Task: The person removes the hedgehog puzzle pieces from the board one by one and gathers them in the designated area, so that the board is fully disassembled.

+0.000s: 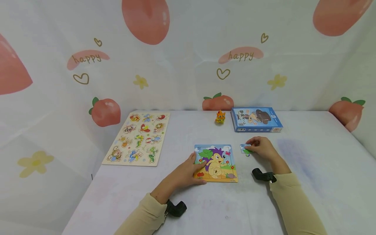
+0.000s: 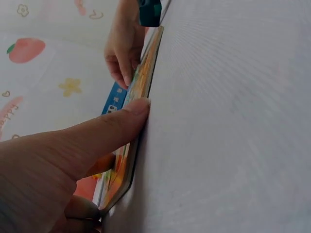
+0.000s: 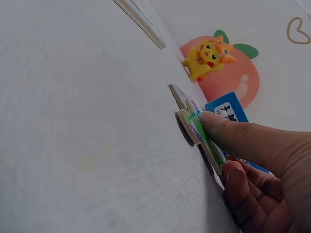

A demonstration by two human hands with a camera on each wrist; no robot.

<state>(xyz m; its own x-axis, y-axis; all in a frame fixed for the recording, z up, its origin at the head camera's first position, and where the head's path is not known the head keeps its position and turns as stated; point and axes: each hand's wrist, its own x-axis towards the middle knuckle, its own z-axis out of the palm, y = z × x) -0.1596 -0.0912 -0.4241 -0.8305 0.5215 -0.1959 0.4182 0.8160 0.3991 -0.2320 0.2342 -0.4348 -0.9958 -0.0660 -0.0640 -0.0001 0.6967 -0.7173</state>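
A square hedgehog jigsaw puzzle (image 1: pixel 215 164) in a frame lies flat on the table. My left hand (image 1: pixel 185 171) grips its left side, thumb along the near edge and one finger reaching over the picture. In the left wrist view the thumb presses the edge of the puzzle (image 2: pixel 117 187). To the right of the board, my right hand (image 1: pixel 262 149) pinches a small blue and green puzzle piece (image 1: pixel 243 148). Close up in the right wrist view, the piece (image 3: pixel 191 121) sits low against the table, tilted, between thumb and fingers.
A wooden insect puzzle board (image 1: pixel 148 132) lies at the left. Toward the back stand a small yellow-orange toy figure (image 1: pixel 220 117) and a blue box (image 1: pixel 255 119). A patterned cloth (image 1: pixel 182 71) hangs behind the table. Each wrist carries a black camera.
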